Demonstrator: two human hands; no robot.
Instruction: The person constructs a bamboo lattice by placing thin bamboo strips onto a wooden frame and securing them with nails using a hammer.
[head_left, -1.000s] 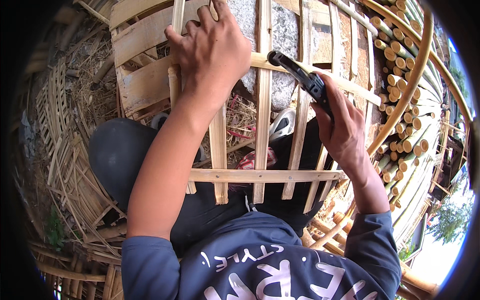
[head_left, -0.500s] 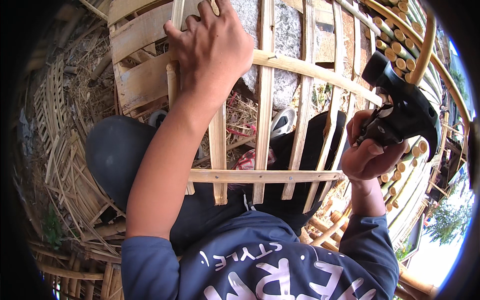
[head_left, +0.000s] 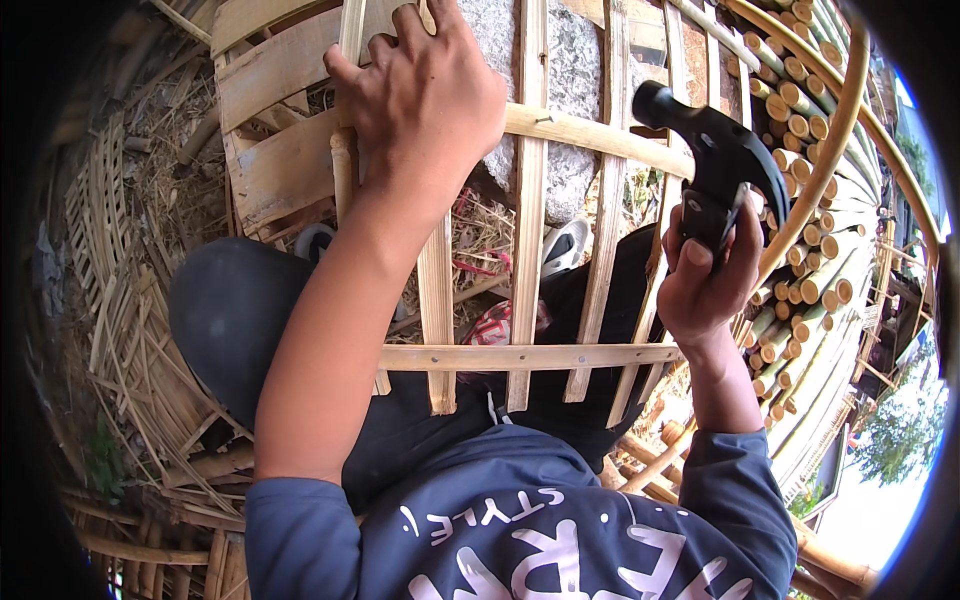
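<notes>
A frame of pale bamboo slats nailed to crosspieces lies over my lap. At the far crosspiece [head_left: 610, 139], my left hand [head_left: 425, 110] presses down with bent fingers closed round a bamboo slat [head_left: 352, 30]; the fingertips are partly hidden. A nail [head_left: 545, 120] stands up from that crosspiece, right of the hand, where it crosses an upright slat. On the right, my right hand [head_left: 708, 285] is wrapped round the handle of a black claw hammer [head_left: 715, 150], raised with its striking face toward the left. The near crosspiece [head_left: 540, 357] has several nail heads along it.
A grey stone block [head_left: 573, 65] sits beneath the far part of the frame. Wooden boards [head_left: 280, 165] are at the far left, with bamboo scraps [head_left: 150, 380] on the ground. Stacked bamboo poles [head_left: 815, 260] and a curved bamboo rod [head_left: 845, 130] are close on the right.
My right hand has moved the hammer leftward, and its head has swung toward the nail. My left hand stays in nearly the same place on the frame.
</notes>
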